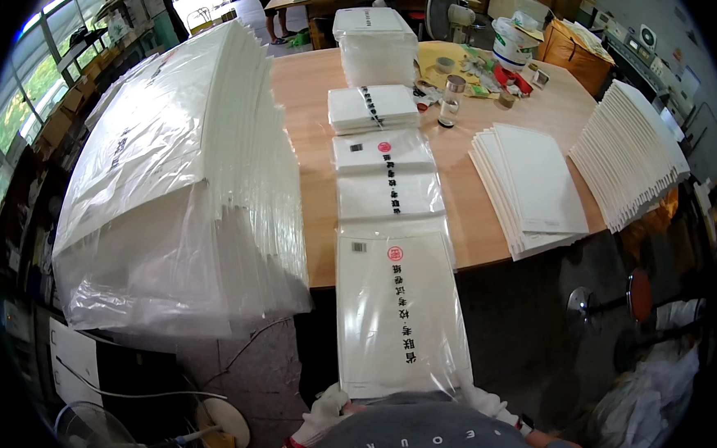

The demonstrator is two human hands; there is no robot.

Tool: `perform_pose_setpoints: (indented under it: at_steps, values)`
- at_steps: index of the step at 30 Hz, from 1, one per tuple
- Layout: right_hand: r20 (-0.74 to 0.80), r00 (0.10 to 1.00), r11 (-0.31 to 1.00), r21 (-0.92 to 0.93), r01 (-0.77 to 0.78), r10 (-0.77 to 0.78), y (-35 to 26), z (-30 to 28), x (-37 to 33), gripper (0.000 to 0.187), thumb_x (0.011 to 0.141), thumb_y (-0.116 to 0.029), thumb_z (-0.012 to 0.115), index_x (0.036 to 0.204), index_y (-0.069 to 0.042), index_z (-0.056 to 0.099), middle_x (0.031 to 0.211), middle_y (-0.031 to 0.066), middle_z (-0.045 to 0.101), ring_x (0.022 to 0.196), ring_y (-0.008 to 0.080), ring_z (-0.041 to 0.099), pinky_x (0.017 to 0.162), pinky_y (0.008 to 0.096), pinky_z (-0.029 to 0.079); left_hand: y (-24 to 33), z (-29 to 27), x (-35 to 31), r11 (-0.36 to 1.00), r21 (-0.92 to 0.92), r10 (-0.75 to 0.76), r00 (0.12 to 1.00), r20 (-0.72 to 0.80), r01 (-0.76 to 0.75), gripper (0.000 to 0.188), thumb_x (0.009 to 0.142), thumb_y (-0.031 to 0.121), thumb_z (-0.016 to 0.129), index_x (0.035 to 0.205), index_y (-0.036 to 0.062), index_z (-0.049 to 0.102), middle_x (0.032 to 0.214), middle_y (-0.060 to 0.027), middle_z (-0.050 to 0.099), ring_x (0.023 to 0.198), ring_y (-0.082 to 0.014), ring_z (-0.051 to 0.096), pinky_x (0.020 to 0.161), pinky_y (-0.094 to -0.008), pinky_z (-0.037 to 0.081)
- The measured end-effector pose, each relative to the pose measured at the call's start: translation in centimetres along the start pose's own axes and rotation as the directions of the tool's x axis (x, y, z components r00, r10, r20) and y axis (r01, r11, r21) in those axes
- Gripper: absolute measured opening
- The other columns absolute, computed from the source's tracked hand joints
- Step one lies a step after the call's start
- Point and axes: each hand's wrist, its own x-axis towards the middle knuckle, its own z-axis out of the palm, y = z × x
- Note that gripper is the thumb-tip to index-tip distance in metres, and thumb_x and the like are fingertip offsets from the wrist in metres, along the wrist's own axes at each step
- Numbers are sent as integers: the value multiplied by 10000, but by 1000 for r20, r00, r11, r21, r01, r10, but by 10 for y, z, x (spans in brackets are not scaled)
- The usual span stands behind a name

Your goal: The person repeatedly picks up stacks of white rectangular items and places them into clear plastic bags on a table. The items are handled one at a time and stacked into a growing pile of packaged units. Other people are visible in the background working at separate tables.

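A clear plastic bag of white paper [372, 313], with a red round mark and a column of black print, lies lengthwise in front of me and overhangs the table's near edge. At its near left corner my left hand [326, 411], in a white glove, is closed on the bag's edge. My right hand [489, 405], also gloved, grips the near right corner; its fingertips are partly hidden. Beyond this bag, more bagged paper packs [385, 185] overlap in a row. Farther along that row sit a short stack of packs [372, 108] and a taller one [374, 50].
Left on the wooden table [314, 169] stands a large stack of plastic bags [149, 163]. Unbagged white paper piles [540, 180] and a fanned stack [629, 158] lie right. A glass bottle [451, 102], white bucket [516, 42] and fan [442, 9] are farther off. A stool [639, 295] stands right.
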Motion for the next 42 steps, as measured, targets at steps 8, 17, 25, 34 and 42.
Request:
perform_pose_setpoints:
  at_steps: [8,17,25,34,42]
  values:
    - [-232,973,954,291,80,-11,-5,-50,-24,376,821,-134,543,1185,-39,532,657,195,605,618,304,634,599,359,512,18,2,19,995,-73,-93,945,-313,74,64,761,84,502,773,32,536,692,-140,560,644,-305,574,582,-386,459]
    - [47,997,-23,999,-45,56,18,-11,72,278,900,-133,528,1138,3,570,1067,77,595,952,134,570,812,259,478,143,-37,120,852,80,522,852,-44,-518,145,670,50,579,797,74,513,818,-79,518,695,-255,561,584,-314,454]
    - [-778,211,551,-201,810,-592,-130,-163,168,253,813,33,563,1062,67,590,1040,237,586,944,338,596,811,362,496,204,-165,54,887,-132,345,826,-446,-442,216,841,233,553,690,80,566,707,-65,586,590,-192,574,501,-287,463]
    - [-246,606,298,695,654,-756,-317,-280,223,455,951,-403,410,1196,-44,544,706,46,570,545,102,568,480,222,507,126,-374,39,728,295,494,176,-852,-619,103,892,46,447,961,37,522,921,-18,512,884,-110,518,791,-263,452]
    - [-694,482,-43,593,804,-535,-286,-240,312,476,985,-364,329,1331,-52,428,789,78,615,678,115,614,643,227,514,-5,-467,-52,472,-246,250,397,-883,-846,337,931,280,482,1211,93,499,1056,-95,584,891,-180,576,793,-330,489]
